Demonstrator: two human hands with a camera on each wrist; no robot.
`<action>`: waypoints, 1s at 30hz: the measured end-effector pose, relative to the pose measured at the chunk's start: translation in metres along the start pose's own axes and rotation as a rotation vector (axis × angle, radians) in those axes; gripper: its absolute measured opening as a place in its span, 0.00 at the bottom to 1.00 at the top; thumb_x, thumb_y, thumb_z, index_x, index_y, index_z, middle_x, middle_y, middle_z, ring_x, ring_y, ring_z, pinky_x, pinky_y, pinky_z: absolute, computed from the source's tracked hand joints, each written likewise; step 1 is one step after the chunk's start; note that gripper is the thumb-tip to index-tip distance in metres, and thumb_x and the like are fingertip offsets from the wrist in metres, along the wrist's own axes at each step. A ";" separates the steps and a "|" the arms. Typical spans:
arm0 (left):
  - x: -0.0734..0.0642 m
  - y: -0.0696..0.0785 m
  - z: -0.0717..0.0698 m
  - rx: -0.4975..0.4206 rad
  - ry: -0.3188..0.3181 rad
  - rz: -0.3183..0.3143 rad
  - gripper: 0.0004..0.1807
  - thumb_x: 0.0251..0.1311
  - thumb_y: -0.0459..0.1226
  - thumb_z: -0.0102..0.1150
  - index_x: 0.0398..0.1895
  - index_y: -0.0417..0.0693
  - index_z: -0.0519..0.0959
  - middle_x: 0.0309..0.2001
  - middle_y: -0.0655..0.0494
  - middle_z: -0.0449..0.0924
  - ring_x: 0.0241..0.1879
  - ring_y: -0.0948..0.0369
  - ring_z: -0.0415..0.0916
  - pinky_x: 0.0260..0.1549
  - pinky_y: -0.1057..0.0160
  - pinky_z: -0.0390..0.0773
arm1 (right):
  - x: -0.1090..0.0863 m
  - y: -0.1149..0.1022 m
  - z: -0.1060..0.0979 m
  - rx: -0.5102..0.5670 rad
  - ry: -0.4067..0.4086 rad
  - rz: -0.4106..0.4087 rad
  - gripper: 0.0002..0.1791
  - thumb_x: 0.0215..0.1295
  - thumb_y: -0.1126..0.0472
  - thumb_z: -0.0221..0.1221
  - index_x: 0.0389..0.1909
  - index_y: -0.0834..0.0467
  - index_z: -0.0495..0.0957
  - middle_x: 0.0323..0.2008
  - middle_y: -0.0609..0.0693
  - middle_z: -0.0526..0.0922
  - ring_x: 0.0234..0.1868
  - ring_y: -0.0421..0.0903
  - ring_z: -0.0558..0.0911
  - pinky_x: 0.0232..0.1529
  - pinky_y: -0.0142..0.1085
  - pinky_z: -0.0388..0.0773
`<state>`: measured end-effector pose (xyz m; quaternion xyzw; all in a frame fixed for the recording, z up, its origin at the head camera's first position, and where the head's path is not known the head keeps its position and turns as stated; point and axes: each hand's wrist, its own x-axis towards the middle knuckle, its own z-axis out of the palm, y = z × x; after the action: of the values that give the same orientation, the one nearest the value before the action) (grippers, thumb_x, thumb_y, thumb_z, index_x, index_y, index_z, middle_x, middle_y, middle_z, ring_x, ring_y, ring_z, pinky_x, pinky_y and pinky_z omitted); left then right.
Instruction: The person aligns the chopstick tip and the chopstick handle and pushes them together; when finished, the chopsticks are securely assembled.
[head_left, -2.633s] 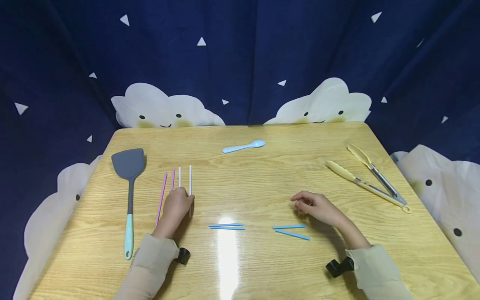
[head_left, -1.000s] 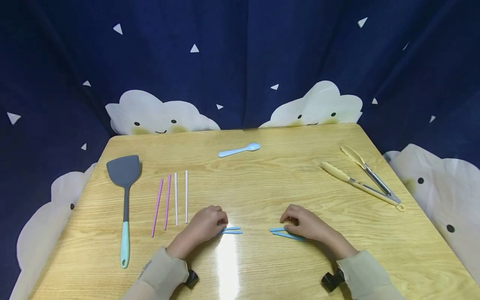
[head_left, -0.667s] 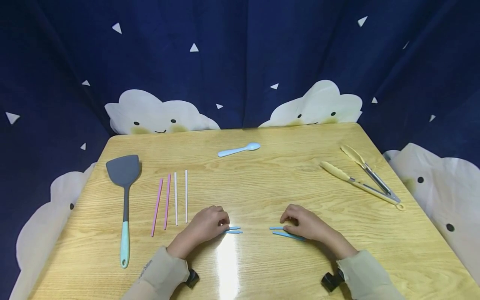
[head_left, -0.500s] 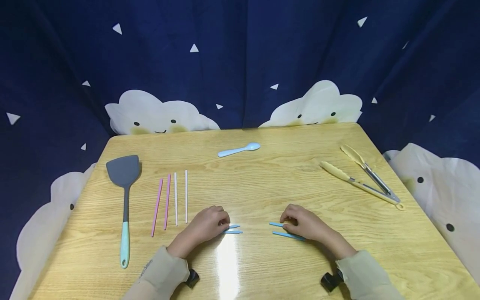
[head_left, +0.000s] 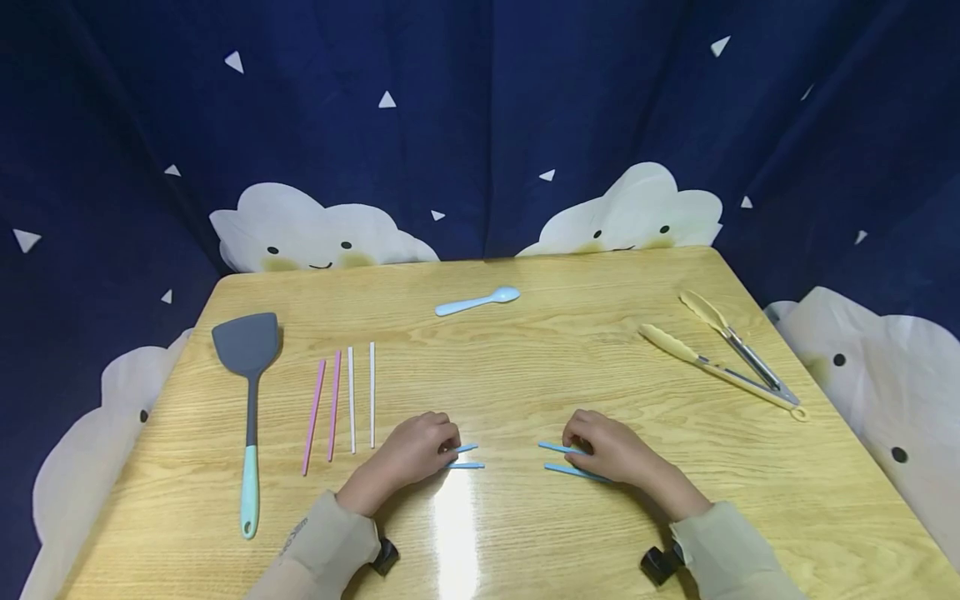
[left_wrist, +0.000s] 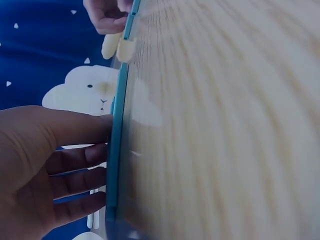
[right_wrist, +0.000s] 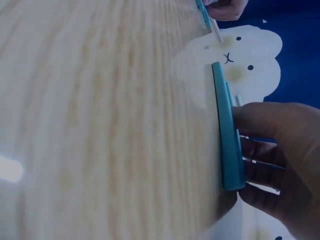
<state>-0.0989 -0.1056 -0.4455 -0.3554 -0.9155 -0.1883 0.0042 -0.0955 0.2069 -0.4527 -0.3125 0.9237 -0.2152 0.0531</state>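
Between thumb and fingers, my left hand (head_left: 417, 448) pinches the farther of two thin blue sticks (head_left: 467, 447). The nearer left stick (left_wrist: 116, 150) lies in front of the thumb on the table. To the right, my right hand (head_left: 611, 444) pinches the farther stick of another blue pair (head_left: 553, 447). Closer to me is that pair's other stick (right_wrist: 229, 135), lying in front of the right thumb. Both held sticks slant against their neighbours, their inner ends turned away from me. My fingers hide the sticks' outer parts in the head view.
Left of the left hand lie two white sticks (head_left: 372, 396) and two pink sticks (head_left: 334, 406). A grey spatula (head_left: 252, 417) with a mint handle lies farther left. Toward the back is a light blue spoon (head_left: 480, 301); spread tongs (head_left: 731, 358) lie at the right on the wooden table (head_left: 510, 375).
My left hand has left the white stick and come to the left blue pair; the right hand has reached the other pair. Both farther sticks have swung their inner ends away from me.
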 end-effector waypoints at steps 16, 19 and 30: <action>0.005 -0.002 -0.020 -0.110 0.003 -0.108 0.04 0.55 0.36 0.59 0.25 0.50 0.75 0.22 0.65 0.73 0.20 0.69 0.63 0.21 0.72 0.68 | 0.004 -0.006 -0.012 0.057 0.044 0.112 0.06 0.56 0.60 0.60 0.29 0.49 0.72 0.27 0.39 0.70 0.27 0.36 0.67 0.26 0.29 0.68; 0.008 -0.003 -0.028 -0.127 0.018 -0.117 0.03 0.56 0.36 0.57 0.26 0.50 0.75 0.23 0.65 0.73 0.20 0.70 0.63 0.22 0.72 0.68 | 0.008 -0.009 -0.021 0.083 0.071 0.132 0.06 0.56 0.61 0.60 0.29 0.49 0.72 0.25 0.39 0.69 0.26 0.38 0.67 0.25 0.30 0.66; 0.022 0.001 -0.069 -0.192 0.114 -0.138 0.03 0.59 0.37 0.54 0.32 0.49 0.77 0.30 0.62 0.78 0.32 0.66 0.75 0.31 0.67 0.74 | 0.023 -0.014 -0.052 0.159 0.214 0.100 0.05 0.57 0.64 0.59 0.31 0.52 0.73 0.28 0.41 0.73 0.30 0.40 0.70 0.30 0.34 0.69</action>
<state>-0.1235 -0.1150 -0.3777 -0.2789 -0.9139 -0.2947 0.0091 -0.1181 0.2024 -0.3993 -0.2364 0.9185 -0.3168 -0.0107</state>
